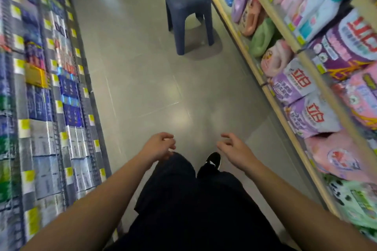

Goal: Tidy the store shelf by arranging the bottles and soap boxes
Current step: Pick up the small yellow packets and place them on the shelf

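Grey aisle floor (pixel 142 79) runs past a dark stool (pixel 188 10). Soap boxes (pixel 40 91) line shelving left of it: light, stiff, best gripped by their sides. Left hand (pixel 161 144) and right hand (pixel 234 146) hang loosely curled, holding nothing.

Grey tiled aisle floor (pixel 142 79); dark blue plastic stool (pixel 188 8); soft ceiling-light glare
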`<state>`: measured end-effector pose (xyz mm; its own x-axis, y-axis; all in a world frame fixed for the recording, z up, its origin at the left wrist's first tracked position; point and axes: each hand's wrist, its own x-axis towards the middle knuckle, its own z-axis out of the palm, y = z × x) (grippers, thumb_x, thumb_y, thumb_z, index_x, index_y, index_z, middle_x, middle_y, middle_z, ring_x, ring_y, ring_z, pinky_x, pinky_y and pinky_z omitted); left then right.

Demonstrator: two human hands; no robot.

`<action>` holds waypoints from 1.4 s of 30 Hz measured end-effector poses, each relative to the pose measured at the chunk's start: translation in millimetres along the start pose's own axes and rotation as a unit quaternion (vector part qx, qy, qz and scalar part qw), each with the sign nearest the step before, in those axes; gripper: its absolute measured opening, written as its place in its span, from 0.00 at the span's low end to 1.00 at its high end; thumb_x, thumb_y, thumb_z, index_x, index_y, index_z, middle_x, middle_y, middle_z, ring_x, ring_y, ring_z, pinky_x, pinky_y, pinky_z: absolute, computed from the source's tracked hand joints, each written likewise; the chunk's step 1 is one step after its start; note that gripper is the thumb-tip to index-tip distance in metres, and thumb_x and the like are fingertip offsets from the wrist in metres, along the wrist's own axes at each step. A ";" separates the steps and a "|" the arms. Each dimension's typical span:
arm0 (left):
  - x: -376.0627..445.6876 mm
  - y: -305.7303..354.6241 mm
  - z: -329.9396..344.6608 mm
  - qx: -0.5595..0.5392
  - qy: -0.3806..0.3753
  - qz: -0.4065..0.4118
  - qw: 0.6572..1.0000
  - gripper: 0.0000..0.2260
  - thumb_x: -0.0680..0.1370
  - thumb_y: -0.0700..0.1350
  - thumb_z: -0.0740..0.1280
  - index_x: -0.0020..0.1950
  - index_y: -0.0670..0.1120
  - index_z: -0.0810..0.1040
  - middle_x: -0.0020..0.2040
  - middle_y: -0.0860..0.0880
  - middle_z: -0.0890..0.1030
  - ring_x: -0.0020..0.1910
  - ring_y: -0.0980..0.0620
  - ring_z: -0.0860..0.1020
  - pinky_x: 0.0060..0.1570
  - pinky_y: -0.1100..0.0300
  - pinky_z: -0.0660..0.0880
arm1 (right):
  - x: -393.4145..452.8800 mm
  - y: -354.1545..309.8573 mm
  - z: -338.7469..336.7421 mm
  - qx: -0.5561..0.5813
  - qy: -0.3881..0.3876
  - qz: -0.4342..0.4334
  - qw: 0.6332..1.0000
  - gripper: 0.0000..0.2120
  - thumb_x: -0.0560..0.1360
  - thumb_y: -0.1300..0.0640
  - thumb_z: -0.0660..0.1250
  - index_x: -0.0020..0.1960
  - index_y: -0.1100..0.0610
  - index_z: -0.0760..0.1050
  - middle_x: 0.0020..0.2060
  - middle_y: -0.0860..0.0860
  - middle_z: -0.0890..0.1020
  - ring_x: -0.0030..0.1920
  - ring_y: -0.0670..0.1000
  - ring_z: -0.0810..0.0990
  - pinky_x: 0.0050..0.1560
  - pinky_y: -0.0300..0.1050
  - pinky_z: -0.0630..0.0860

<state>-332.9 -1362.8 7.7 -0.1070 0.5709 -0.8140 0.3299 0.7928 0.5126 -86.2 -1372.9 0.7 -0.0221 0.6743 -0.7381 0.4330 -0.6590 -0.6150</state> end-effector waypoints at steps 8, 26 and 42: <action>89.4 132.3 2.3 -0.056 -0.008 -0.001 0.998 0.14 0.81 0.44 0.62 0.67 0.46 0.73 0.51 0.42 0.82 0.45 0.43 0.82 0.46 0.52 0.82 | 108.3 -88.6 -85.4 -0.011 0.012 0.025 1.000 0.23 0.77 0.45 0.65 0.70 0.48 0.69 0.57 0.46 0.76 0.56 0.49 0.76 0.53 0.44 0.69; 315.5 515.9 -30.4 0.125 -0.125 0.092 0.980 0.10 0.81 0.46 0.63 0.61 0.48 0.76 0.49 0.46 0.83 0.44 0.46 0.84 0.40 0.57 0.82 | 275.4 -253.7 -222.4 0.172 0.181 0.118 0.961 0.20 0.78 0.47 0.65 0.68 0.52 0.71 0.60 0.50 0.78 0.58 0.50 0.77 0.60 0.48 0.72; 374.2 741.8 101.8 -0.031 -0.170 0.154 0.973 0.07 0.80 0.45 0.64 0.57 0.48 0.79 0.46 0.45 0.85 0.38 0.48 0.82 0.42 0.53 0.81 | 388.2 -377.7 -553.8 0.073 0.566 -0.008 0.821 0.15 0.73 0.50 0.70 0.58 0.55 0.77 0.54 0.53 0.81 0.54 0.54 0.79 0.51 0.44 0.73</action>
<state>-32.8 -582.9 55.5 0.3074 0.6877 -0.6577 0.2390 0.6132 0.7529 240.8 -677.7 100.1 0.8605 0.5069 -0.0502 0.3264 -0.6244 -0.7097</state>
